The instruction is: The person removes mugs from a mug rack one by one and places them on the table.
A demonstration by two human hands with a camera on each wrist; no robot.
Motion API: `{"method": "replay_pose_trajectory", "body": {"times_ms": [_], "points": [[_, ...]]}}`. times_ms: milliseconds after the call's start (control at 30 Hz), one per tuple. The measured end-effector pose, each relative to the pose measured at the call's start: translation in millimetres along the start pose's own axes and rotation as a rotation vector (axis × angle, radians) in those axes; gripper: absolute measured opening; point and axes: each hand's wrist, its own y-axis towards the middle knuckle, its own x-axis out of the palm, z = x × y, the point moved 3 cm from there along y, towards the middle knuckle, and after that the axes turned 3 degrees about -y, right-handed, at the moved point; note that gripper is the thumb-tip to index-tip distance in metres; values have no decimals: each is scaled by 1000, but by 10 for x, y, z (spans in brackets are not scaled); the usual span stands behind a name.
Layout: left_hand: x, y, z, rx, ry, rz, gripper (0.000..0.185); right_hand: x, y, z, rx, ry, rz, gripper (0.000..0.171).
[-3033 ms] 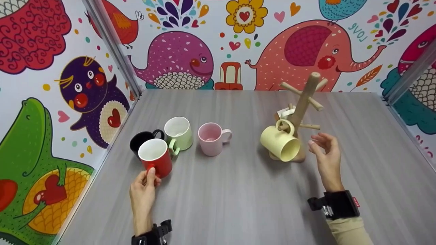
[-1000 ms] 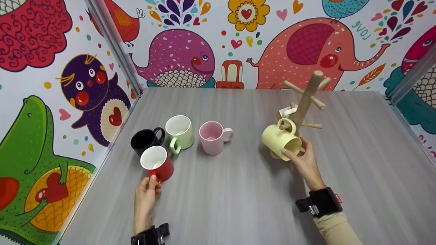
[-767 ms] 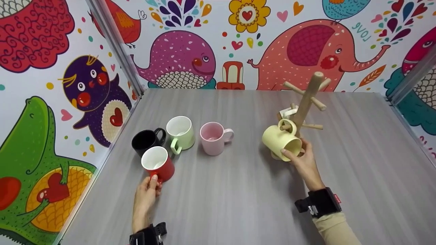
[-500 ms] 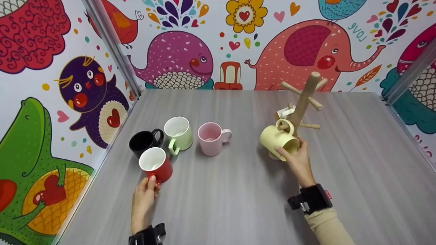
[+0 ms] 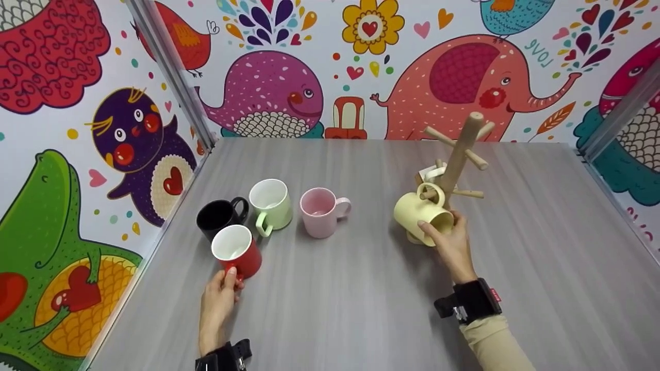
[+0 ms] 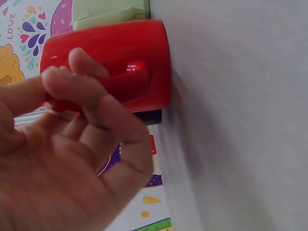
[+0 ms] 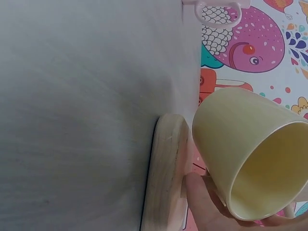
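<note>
Left hand [image 5: 219, 299] pinches the handle of the glossy red ceramic mug [image 5: 237, 252], upright on the grey table [image 5: 335, 309] at 9 o'clock. Right hand [image 5: 447, 242] grips the rim of the pale yellow mug [image 5: 418, 214], hanging tilted on the wooden peg mug tree [image 5: 459, 154] at 2 o'clock.

Grey table [image 5: 361, 288] carries four mugs (red, black, green, pink) and rack.

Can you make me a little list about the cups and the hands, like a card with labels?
left hand: pinches the handle of the red mug
right hand: holds the rim of the yellow mug
yellow mug: hangs by its handle on a peg of the wooden mug tree
standing mugs: black mug, green mug, pink mug
table: grey, wood-grained
</note>
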Motion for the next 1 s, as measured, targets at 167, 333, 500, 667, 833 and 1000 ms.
{"method": "replay_pose_trajectory", "body": {"times_ms": [167, 333, 500, 667, 833, 1000], "points": [[-19, 10, -12, -4, 2, -5, 33, 32, -1, 6, 22, 44, -14, 83], [-31, 14, -30, 3, 8, -2, 33, 67, 6, 3, 37, 62, -21, 87], [-23, 6, -63, -40, -130, 20, 30, 79, 9, 12, 52, 81, -26, 87], [-1, -17, -54, 27, -145, 118, 26, 70, 13, 17, 56, 115, -22, 80], [-9, -58, -13, 84, 85, 229, 32, 59, 19, 29, 62, 123, -29, 79], [-29, -104, 18, 43, 227, 264, 42, 82, 31, 47, 74, 146, -45, 80]]}}
